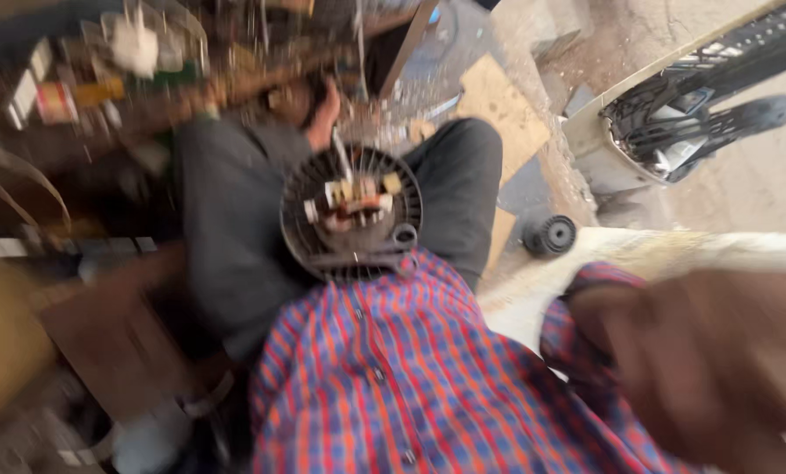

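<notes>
A round black fan motor housing with a ribbed grille and exposed copper windings rests on my lap, between my grey trouser legs and against my red and blue checked shirt. My right hand is raised close to the camera at the lower right. It is heavily blurred, away from the motor, and nothing shows in it. My left hand is out of sight. A skin-coloured shape shows just beyond the motor; I cannot tell whether it is a hand or a foot.
A small black ribbed wheel lies on the ground right of my knee. A black fan guard and stand lean at the upper right. Cluttered parts and tools fill the upper left. Cardboard pieces lie ahead.
</notes>
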